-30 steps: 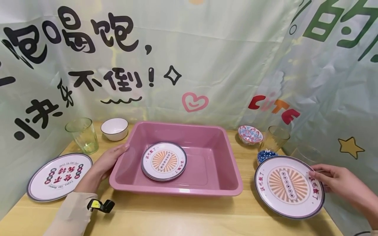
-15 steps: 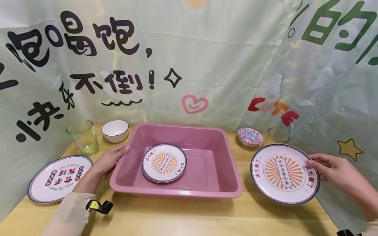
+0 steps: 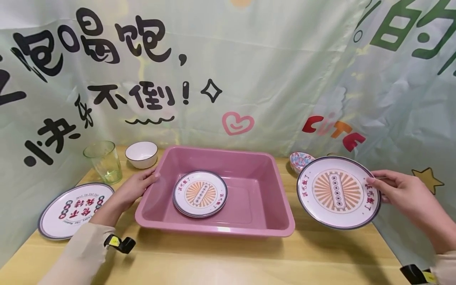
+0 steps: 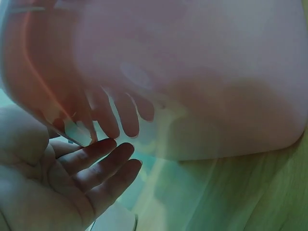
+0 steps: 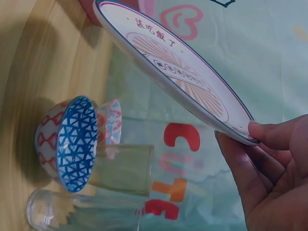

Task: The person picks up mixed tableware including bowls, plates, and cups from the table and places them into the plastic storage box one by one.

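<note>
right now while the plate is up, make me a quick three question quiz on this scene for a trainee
1. Which hand holds the lifted sunburst plate, and by what part?
2. True or false: the left hand is apart from the pink tub.
3. What lies in the tub? a) green glass b) another sunburst plate c) white bowl

Key:
1. The right hand, by the edge.
2. False; it holds the tub's side rim.
3. b
</note>
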A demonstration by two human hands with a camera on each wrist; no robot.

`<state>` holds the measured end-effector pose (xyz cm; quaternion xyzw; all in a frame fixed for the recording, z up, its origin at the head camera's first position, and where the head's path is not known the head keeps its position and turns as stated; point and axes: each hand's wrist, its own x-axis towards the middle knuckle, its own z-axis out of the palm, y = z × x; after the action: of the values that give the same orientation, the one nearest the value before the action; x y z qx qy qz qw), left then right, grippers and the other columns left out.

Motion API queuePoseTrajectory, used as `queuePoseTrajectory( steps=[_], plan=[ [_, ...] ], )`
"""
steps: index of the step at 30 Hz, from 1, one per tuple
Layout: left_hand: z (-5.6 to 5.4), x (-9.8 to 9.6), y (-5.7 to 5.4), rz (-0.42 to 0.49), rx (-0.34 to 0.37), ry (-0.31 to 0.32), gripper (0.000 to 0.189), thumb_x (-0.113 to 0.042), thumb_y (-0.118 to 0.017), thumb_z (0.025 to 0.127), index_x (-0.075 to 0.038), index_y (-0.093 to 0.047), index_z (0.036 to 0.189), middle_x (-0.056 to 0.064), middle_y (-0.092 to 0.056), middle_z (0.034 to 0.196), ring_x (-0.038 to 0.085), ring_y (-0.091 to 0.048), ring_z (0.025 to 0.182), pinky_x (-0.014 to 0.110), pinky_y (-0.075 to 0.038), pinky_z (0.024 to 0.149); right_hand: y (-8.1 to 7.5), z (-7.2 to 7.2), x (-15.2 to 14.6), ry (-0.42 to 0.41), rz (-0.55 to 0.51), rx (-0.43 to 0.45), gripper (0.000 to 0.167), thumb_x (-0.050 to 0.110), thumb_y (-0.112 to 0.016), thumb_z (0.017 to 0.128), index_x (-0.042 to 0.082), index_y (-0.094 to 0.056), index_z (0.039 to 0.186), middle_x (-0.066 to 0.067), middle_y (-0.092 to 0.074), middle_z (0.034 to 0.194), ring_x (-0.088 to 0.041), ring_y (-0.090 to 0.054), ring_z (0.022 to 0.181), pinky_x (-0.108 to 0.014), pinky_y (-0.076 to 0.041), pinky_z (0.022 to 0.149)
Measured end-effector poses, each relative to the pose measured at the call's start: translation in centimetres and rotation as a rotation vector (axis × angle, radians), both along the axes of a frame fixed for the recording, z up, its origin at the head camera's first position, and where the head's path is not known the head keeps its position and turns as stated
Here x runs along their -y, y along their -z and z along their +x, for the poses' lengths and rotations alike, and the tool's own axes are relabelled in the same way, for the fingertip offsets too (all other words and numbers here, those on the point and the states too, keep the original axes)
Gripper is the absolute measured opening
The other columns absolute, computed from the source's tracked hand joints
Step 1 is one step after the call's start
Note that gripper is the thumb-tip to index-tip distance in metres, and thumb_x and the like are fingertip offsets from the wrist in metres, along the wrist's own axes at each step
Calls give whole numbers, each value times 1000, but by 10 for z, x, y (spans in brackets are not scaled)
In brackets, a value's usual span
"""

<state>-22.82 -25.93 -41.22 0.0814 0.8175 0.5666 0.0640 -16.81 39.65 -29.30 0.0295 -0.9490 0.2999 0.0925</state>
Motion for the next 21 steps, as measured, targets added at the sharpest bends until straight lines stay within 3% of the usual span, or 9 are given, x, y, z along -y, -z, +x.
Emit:
queuePoseTrajectory(
  steps=[9, 15, 21],
  plan=[
    [-1, -1, -7, -72, 14, -3, 60, -34, -43, 106, -7, -22, 155, 28, -50, 136, 28, -58, 112, 32, -52, 84, -12, -8, 22, 14, -13, 14, 52, 39, -55, 100, -4, -54, 129, -8, -71, 92, -7, -65, 70, -21, -55, 59],
    [0, 0, -14, -161, -18, -23, 63, -37, -47, 104, -4, -28, 153, 26, -55, 131, 26, -58, 105, 32, -53, 81, -15, -14, 37, -4, -83, 26, 53, 38, -57, 99, -5, -53, 130, 0, -69, 91, -6, -63, 72, -22, -56, 61],
    [1, -2, -22, -217, -86, -24, 60, -31, -50, 104, 6, -34, 148, 29, -49, 138, 37, -56, 117, 40, -54, 88, -15, -20, 54, -11, -108, 37, 56, 41, -56, 99, -4, -52, 131, 0, -68, 92, -9, -63, 73, -22, -56, 63]
  ],
)
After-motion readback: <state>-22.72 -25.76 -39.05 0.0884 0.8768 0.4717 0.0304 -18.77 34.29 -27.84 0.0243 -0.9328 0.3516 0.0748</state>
